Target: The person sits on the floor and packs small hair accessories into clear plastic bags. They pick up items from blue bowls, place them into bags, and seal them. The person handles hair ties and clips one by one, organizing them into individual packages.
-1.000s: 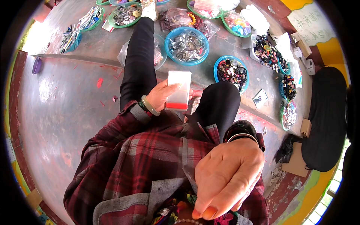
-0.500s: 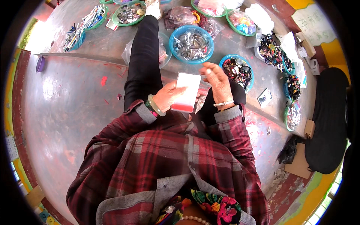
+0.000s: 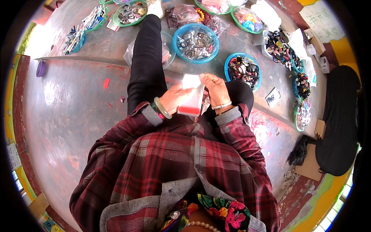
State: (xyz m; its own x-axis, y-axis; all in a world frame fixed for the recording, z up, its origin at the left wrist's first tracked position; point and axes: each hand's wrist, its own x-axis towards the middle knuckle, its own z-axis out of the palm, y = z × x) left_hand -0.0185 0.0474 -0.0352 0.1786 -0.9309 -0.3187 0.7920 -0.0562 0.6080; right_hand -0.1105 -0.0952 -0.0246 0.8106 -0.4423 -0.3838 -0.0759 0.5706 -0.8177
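Above my lap, my left hand (image 3: pixel 172 99) is closed on the left side of a flat white packet (image 3: pixel 190 96) with a red band at its lower end, its thumb lying across the front. The packet looks glossy, as if in clear plastic. My right hand (image 3: pixel 217 91) pinches the packet's upper right corner between thumb and bent fingers. Part of a clear bag with reddish contents (image 3: pixel 206 102) shows between the packet and my right hand, mostly hidden.
Ahead on the floor stand a blue basket of bagged small items (image 3: pixel 196 43), a blue basket of dark hair ties (image 3: pixel 243 72) and a green basket (image 3: pixel 247 21). More baskets line the right. A purple cup (image 3: pixel 41 68) is far left; a black bag (image 3: pixel 338 123) lies right.
My right hand has come down and left from beside the packet, and its raised fingers now pinch the upper right corner. My left hand keeps its hold.
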